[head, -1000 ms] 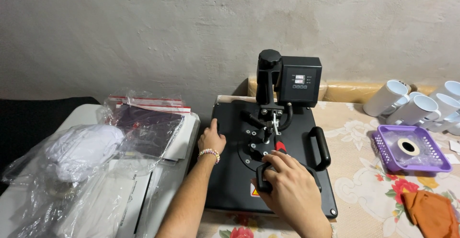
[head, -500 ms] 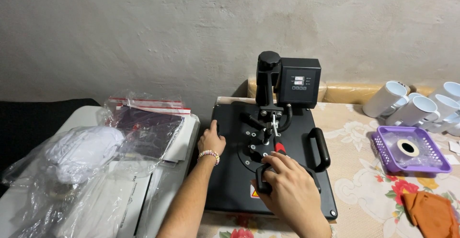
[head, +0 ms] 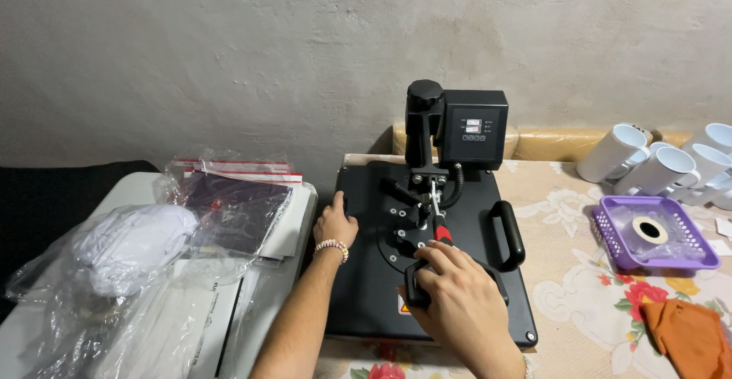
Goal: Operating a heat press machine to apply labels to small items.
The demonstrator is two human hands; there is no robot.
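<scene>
Head view, looking down at a black heat press (head: 366,287) on a surface covered by a floral cloth (head: 564,318); press platen shut flat, control box (head: 474,129) upright at its rear against the grey wall (head: 229,51).

Right hand (head: 457,303) lies over the press handle (head: 418,281) at the front centre of the platen; fingers curled round the black grip, closed on it; a red-tipped lever part (head: 442,236) shows just above the knuckles.

Left hand (head: 334,225) rests at the left edge of the platen, fingers bent over the rim, palm down; whether it grips or merely presses, cannot tell; beaded bracelet (head: 332,248) on that wrist.

A black side handle (head: 509,234) sits on the right part of the platen, apart from both hands.

Left of the press: a lower white surface (head: 282,287) carrying a dark garment in clear plastic (head: 232,207), touching a bagged white garment (head: 130,245) nearer the camera; flat white sheets under plastic (head: 175,326) in front.

Right of the press: a purple perforated tray (head: 686,245) holding a roll of tape (head: 650,231); white mugs (head: 656,162) lying on their sides behind it, near the wall; an orange cloth (head: 690,337) at the lower right corner, well apart from the press.
</scene>
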